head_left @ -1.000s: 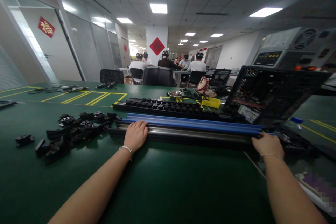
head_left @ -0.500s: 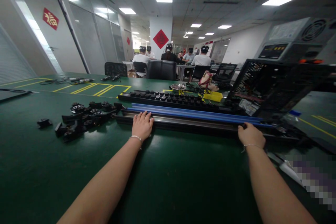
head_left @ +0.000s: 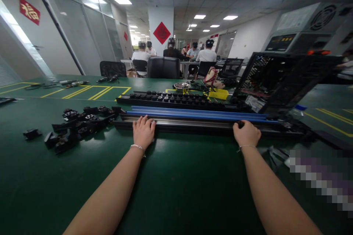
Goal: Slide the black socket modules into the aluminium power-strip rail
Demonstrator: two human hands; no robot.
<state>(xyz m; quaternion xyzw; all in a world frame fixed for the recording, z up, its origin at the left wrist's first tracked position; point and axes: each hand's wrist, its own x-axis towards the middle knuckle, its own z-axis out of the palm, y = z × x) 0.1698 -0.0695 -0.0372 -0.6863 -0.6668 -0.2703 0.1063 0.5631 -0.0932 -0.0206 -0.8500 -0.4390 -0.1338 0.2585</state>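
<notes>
A long black rail with a metallic inner channel lies across the green table. My left hand rests on its left part, fingers spread over the edge. My right hand is closed around a small black part at the rail, farther right. Behind the rail lies a blue strip, and beyond that a black rail with rows of small black parts. A pile of black brackets sits left of my left hand.
An open black computer case with a grey power supply on top stands at the right. Farther back are a metal bowl, a yellow box and tools. People sit at a distant table.
My right hand has moved left along the rail with the small black part. My left hand stays on the rail's left part. The view has shifted slightly.
</notes>
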